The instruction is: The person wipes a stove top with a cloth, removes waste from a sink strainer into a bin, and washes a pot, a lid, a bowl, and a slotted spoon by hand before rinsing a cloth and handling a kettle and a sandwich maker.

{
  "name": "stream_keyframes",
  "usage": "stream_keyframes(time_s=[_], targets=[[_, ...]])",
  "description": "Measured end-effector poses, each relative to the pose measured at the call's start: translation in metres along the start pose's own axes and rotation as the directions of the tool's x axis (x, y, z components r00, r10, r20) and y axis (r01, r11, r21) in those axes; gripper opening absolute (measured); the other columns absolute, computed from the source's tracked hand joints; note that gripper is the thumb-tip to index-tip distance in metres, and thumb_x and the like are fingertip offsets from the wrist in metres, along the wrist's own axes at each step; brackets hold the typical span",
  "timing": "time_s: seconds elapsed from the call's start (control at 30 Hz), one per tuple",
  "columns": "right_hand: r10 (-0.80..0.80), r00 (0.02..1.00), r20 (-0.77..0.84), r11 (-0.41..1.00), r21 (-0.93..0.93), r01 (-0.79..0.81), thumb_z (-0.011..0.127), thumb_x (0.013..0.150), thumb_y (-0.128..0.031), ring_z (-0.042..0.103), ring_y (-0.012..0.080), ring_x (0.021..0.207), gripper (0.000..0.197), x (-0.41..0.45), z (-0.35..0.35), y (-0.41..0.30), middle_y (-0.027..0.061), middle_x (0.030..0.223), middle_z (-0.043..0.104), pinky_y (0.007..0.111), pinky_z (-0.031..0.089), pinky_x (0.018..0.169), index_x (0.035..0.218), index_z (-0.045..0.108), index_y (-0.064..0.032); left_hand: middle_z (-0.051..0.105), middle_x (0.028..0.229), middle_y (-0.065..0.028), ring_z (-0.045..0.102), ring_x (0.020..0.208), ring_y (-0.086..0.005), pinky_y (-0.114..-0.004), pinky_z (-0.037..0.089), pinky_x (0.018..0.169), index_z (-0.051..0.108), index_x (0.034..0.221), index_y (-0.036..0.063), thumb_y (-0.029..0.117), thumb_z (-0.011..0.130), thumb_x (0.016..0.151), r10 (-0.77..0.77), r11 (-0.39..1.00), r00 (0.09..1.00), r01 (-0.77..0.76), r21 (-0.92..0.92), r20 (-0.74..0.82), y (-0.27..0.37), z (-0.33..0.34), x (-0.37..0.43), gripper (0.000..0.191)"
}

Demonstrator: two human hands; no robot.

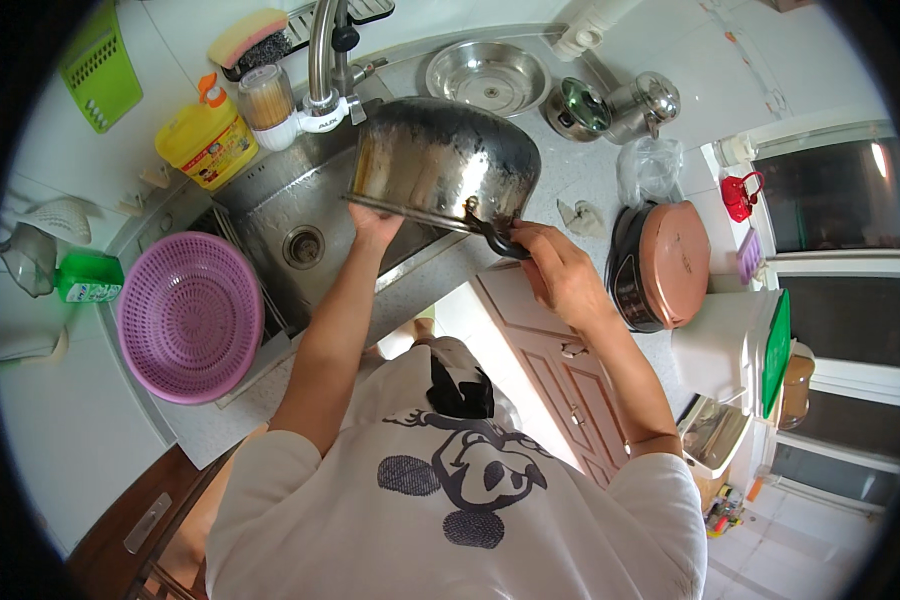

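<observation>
A large stainless steel pot (446, 161) with a blackened, stained outside is tipped over the sink (270, 202), its outer wall and base facing up towards me. My left hand (375, 221) is at the pot's rim on the left, with its fingers hidden behind or inside the pot. My right hand (562, 274) grips the black side handle (499, 238). The pot covers the right part of the sink, while the drain (304, 247) shows to its left. Just behind the pot stands the faucet (321, 60) with a water filter (270, 101).
A pink plastic colander (191, 319) sits left of the sink, near a yellow detergent jug (210, 142). Behind the pot is a steel basin (487, 79). A small lidded pot (577, 109), a crumpled cloth (581, 217) and a copper-coloured electric pan (671, 262) occupy the right counter.
</observation>
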State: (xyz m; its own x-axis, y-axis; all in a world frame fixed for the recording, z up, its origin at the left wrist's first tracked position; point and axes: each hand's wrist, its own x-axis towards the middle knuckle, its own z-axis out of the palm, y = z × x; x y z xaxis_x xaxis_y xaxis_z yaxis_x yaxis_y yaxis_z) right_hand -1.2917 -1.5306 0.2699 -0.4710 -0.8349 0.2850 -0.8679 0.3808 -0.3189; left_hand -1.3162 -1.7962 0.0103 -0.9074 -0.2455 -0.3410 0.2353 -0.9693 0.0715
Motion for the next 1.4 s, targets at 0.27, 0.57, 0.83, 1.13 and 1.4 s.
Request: stream_keyframes(time_s=[0.27,0.57,0.83,1.13,1.4], targets=[[0.062,0.992,-0.114,0.996,-0.052,-0.068,0.058,0.065,0.014,0.058,0.0356,0.112,0.04,-0.023,0.011,0.025,0.0143,0.113,0.062,0.039,0.054,0.087,0.103,0.057,0.0002,0.067,0.11,-0.0119,0.063,0.102,-0.0279,-0.04,0.049,0.092,0.066,0.105,0.0047,0.027,0.045,0.089,-0.067,0.995,0.988,0.056,0.085,0.141,0.035,-0.013,-0.032,0.035],[0.044,0.96,-0.275,0.997,0.074,-0.024,0.056,0.059,0.018,0.057,0.0354,0.117,0.04,-0.045,0.055,0.062,0.0129,0.118,0.063,0.04,0.052,0.092,0.096,0.056,0.0002,0.066,0.093,-0.0122,0.063,0.087,-0.0273,-0.04,0.051,0.085,0.061,0.086,0.0003,0.01,0.049,0.079,-0.079,0.975,0.99,0.053,0.217,0.114,0.087,0.014,-0.081,0.017],[0.285,0.921,-0.264,0.951,0.196,-0.238,0.056,0.062,0.019,0.058,0.0354,0.114,0.035,-0.053,0.098,0.061,0.0127,0.129,0.058,0.039,0.05,0.092,0.09,0.056,-0.0023,0.06,0.109,-0.0124,0.056,0.106,-0.0285,-0.04,0.044,0.098,0.058,0.109,0.0033,0.005,0.048,0.072,-0.018,0.923,0.991,-0.034,0.384,0.133,0.104,0.04,-0.122,0.038],[0.383,0.865,-0.323,0.913,0.278,-0.299,0.056,0.062,0.019,0.057,0.0381,0.111,0.037,-0.06,0.129,0.056,0.0176,0.13,0.056,0.038,0.049,0.089,0.092,0.056,-0.0031,0.056,0.113,-0.009,0.053,0.109,-0.0274,-0.038,0.041,0.1,0.055,0.109,0.002,0.003,0.048,0.075,0.029,0.881,0.976,-0.127,0.457,0.216,0.107,0.061,-0.153,0.034],[0.401,0.833,-0.381,0.909,0.282,-0.308,0.058,0.064,0.017,0.059,0.0383,0.107,0.033,-0.064,0.13,0.048,0.0179,0.123,0.06,0.038,0.049,0.085,0.091,0.057,-0.0025,0.051,0.128,-0.013,0.047,0.12,-0.0293,-0.041,0.035,0.106,0.048,0.113,0.0048,0.003,0.044,0.078,-0.025,0.821,0.955,-0.148,0.551,0.294,0.11,0.064,-0.166,0.036]])
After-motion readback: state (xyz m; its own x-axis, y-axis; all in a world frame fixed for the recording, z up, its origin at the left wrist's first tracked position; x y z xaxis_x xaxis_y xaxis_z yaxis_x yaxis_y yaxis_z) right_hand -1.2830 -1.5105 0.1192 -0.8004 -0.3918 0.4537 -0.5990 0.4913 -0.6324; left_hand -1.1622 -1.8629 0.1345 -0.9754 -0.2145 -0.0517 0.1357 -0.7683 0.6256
